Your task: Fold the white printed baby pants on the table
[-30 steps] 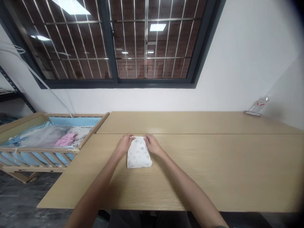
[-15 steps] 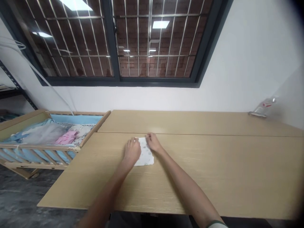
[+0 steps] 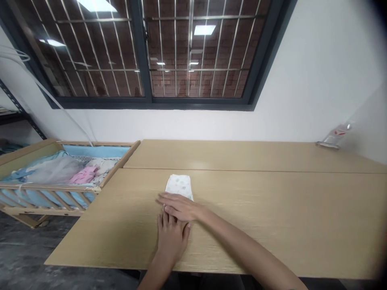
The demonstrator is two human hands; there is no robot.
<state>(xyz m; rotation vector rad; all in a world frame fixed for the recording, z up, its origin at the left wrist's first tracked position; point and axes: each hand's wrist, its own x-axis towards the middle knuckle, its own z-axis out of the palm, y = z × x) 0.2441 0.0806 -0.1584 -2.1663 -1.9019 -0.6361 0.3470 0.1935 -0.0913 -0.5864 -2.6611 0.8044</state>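
Note:
A small folded white cloth (image 3: 179, 185) with a faint print lies on the wooden table (image 3: 272, 209) near its middle seam. My right hand (image 3: 178, 206) lies flat across the cloth's near edge, fingers stretched out to the left. My left hand (image 3: 171, 235) rests flat on the table just below it, fingers pointing up under the right hand. The near part of the cloth is hidden under my hands.
A wooden baby crib (image 3: 60, 177) with blue padding and heaped clothes stands against the table's left end. A clear plastic bottle (image 3: 334, 137) lies at the far right by the wall. A barred window fills the wall above.
Both hands have slid from the cloth's far corners toward me. They now lie flat, one over the other, at its near edge. The cloth's far half is uncovered.

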